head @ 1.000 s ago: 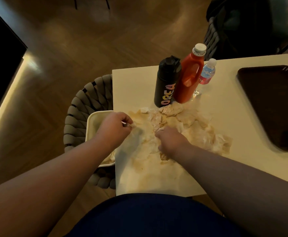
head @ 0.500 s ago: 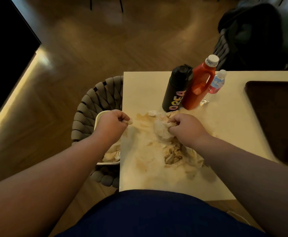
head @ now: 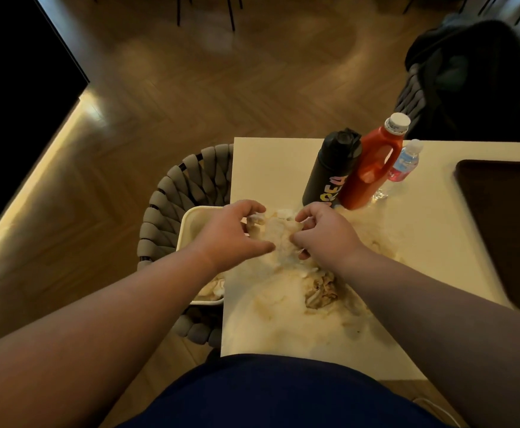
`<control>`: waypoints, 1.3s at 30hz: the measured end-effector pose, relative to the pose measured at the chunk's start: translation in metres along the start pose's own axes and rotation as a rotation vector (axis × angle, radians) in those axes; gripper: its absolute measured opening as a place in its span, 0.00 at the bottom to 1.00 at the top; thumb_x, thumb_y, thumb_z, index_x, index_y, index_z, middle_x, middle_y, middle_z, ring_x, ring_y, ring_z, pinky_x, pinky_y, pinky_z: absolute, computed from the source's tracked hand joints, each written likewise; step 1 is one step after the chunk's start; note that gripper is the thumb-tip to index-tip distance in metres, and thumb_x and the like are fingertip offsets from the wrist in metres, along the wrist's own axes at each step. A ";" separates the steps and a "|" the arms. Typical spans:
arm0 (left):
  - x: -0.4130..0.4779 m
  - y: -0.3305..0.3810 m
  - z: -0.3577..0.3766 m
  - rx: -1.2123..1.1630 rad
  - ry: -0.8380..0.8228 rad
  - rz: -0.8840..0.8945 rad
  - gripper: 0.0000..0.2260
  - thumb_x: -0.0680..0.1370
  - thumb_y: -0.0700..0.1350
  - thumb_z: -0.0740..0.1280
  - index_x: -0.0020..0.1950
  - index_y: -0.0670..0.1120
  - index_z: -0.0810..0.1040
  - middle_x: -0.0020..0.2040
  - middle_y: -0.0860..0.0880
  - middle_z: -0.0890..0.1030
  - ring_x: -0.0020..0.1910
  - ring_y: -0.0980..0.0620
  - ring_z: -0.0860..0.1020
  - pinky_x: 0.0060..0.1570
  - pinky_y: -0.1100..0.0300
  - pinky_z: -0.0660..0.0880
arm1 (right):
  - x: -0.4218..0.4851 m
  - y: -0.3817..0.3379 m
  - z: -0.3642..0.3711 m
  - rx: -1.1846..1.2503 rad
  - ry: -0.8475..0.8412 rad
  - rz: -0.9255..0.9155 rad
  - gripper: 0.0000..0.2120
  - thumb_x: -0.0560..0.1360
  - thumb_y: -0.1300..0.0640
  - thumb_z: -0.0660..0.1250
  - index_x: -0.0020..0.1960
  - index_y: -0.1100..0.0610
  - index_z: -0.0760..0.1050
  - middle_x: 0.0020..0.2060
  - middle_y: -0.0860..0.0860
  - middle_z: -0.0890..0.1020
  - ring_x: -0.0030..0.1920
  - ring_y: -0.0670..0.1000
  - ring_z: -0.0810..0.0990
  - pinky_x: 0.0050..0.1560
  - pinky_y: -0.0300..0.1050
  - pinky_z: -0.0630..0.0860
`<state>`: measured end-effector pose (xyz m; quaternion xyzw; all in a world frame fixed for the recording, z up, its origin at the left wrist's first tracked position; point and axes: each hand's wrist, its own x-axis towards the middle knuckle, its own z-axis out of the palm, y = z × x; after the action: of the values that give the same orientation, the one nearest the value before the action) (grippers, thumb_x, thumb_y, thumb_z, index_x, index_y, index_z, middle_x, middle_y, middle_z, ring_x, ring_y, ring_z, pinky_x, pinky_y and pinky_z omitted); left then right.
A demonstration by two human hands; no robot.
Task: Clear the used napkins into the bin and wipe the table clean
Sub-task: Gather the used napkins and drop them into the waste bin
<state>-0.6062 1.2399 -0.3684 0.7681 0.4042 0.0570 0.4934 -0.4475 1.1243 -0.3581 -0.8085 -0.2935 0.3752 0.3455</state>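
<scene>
Your left hand (head: 232, 234) and right hand (head: 325, 237) face each other over the table (head: 268, 168) edge, both curled round one crumpled napkin (head: 275, 234), pinching it.

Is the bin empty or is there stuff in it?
Not empty: crumpled napkins lie in the white bin at its near end.

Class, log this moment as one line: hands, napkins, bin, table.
left hand: holds napkin wad | right hand: holds same wad | bin: beside table, part-filled | table: stained, loose napkins on it
</scene>
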 end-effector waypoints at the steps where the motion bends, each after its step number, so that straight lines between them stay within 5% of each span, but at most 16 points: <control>1: 0.000 0.000 0.001 0.028 -0.020 0.016 0.32 0.66 0.50 0.83 0.67 0.57 0.76 0.59 0.57 0.78 0.53 0.59 0.79 0.46 0.65 0.81 | 0.002 -0.002 0.003 0.012 -0.003 -0.003 0.12 0.73 0.64 0.73 0.52 0.54 0.75 0.39 0.51 0.79 0.37 0.51 0.82 0.35 0.45 0.83; 6: 0.001 -0.007 0.000 0.219 0.021 0.081 0.27 0.68 0.54 0.81 0.65 0.56 0.79 0.59 0.56 0.78 0.57 0.55 0.77 0.60 0.54 0.78 | 0.006 -0.014 0.020 0.091 -0.105 -0.025 0.10 0.73 0.63 0.75 0.49 0.53 0.78 0.41 0.53 0.83 0.39 0.52 0.86 0.40 0.48 0.85; 14: 0.009 -0.053 -0.026 0.217 0.180 -0.054 0.10 0.77 0.41 0.73 0.56 0.52 0.82 0.50 0.54 0.81 0.47 0.54 0.80 0.48 0.56 0.82 | 0.013 -0.013 0.032 0.105 -0.191 0.001 0.13 0.75 0.60 0.74 0.58 0.50 0.79 0.49 0.49 0.84 0.50 0.50 0.85 0.48 0.50 0.85; 21: 0.027 -0.118 -0.033 0.371 0.117 -0.285 0.24 0.76 0.41 0.74 0.70 0.54 0.76 0.60 0.48 0.78 0.44 0.52 0.82 0.40 0.58 0.84 | 0.011 0.012 0.017 0.055 -0.118 0.051 0.13 0.75 0.59 0.74 0.58 0.51 0.79 0.49 0.50 0.84 0.49 0.51 0.84 0.46 0.46 0.84; 24: 0.029 -0.122 -0.020 0.460 -0.022 -0.346 0.37 0.76 0.43 0.75 0.80 0.57 0.62 0.66 0.47 0.76 0.44 0.56 0.77 0.35 0.62 0.79 | 0.008 0.024 0.007 0.049 -0.083 0.084 0.14 0.75 0.59 0.74 0.59 0.51 0.78 0.49 0.50 0.83 0.49 0.51 0.83 0.45 0.45 0.83; 28: 0.028 -0.124 -0.013 0.474 -0.073 -0.405 0.45 0.75 0.44 0.77 0.82 0.60 0.52 0.70 0.47 0.75 0.55 0.49 0.80 0.48 0.54 0.82 | 0.002 0.036 -0.007 0.013 -0.045 0.121 0.14 0.75 0.59 0.74 0.59 0.51 0.78 0.47 0.49 0.84 0.47 0.51 0.84 0.49 0.50 0.84; 32: 0.033 -0.115 -0.012 0.498 -0.025 -0.344 0.44 0.74 0.44 0.77 0.82 0.58 0.54 0.72 0.47 0.74 0.54 0.50 0.80 0.46 0.55 0.82 | -0.002 0.049 -0.022 -0.008 0.000 0.144 0.14 0.74 0.59 0.74 0.59 0.51 0.79 0.47 0.49 0.84 0.46 0.51 0.84 0.49 0.52 0.84; 36: 0.046 -0.086 -0.005 0.451 0.055 -0.161 0.35 0.74 0.48 0.77 0.78 0.51 0.66 0.69 0.48 0.77 0.61 0.48 0.79 0.56 0.52 0.80 | -0.008 0.062 -0.038 -0.028 0.056 0.157 0.14 0.74 0.59 0.73 0.57 0.50 0.79 0.46 0.49 0.84 0.43 0.51 0.83 0.49 0.53 0.84; 39: 0.057 -0.054 0.014 0.439 0.034 0.007 0.27 0.75 0.51 0.76 0.73 0.55 0.73 0.64 0.52 0.78 0.55 0.52 0.79 0.52 0.57 0.79 | -0.016 0.073 -0.051 -0.023 0.099 0.167 0.12 0.74 0.60 0.73 0.56 0.51 0.79 0.45 0.49 0.84 0.44 0.52 0.83 0.48 0.53 0.83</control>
<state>-0.5916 1.2789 -0.4366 0.8573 0.4125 -0.0178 0.3074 -0.3988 1.0519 -0.3841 -0.8515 -0.2120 0.3589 0.3180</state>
